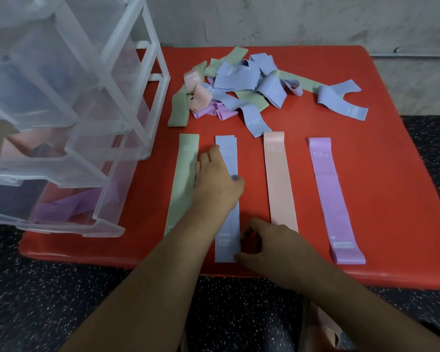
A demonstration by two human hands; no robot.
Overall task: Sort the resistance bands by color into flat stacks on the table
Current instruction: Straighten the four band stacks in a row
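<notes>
Head view: blue band (228,224), long axis away from body; left hand (217,179), fingers flat, on far half; right hand (267,242) curled at near edge, grip unclear.

Figure: Red worktop (391,199) against a stained grey wall (290,19).
Dark speckled floor (23,301) below; a clear plastic drawer unit (61,97) stands at left.

Green band (184,184): flat straight strip marked 30 LB, leftmost in the near row.
Blue band (228,222): flat, marked 20 LB, just right of the green one.
Pink band (281,184): flat, marked 15 LB, third in the row.
Purple band (333,199): flat, marked 10 LB, rightmost, slightly slanted.
Loose pile (239,87): green, blue, pink and purple bands tangled and overlapping beyond the row.
Stray blue band (341,97): bent, at the pile's right edge.
</notes>
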